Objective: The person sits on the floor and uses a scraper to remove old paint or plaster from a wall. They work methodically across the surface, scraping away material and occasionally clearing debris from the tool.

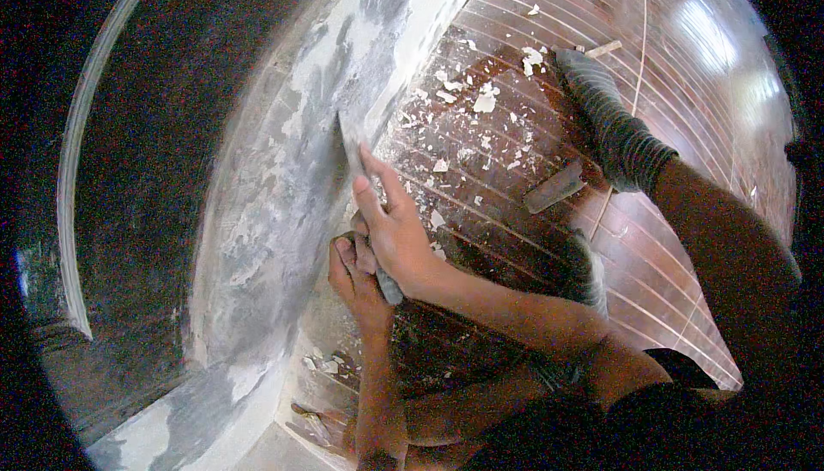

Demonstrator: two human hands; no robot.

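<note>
My right hand [402, 236] grips a flat-bladed scraper [352, 146], with a finger stretched along the blade. The tip rests against a low ledge [270, 213] coated in patchy white and grey. Below the palm, the grey handle end [389, 287] sticks out. Close under it is my left hand [357, 278], its fingers curled by the handle; whether they grip it is hidden. White flakes [486, 99] lie scattered over the brown, pale-lined floor [496, 213] beside the ledge.
My foot in a dark striped sock [605, 110] rests on the floor to the right. Near it are a flat grey block [553, 187] and a short pale stick [604, 50]. A thin cord-like line [640, 46] crosses the floor. Beyond the ledge runs a dark surface [161, 117] with a pale curved strip [71, 181].
</note>
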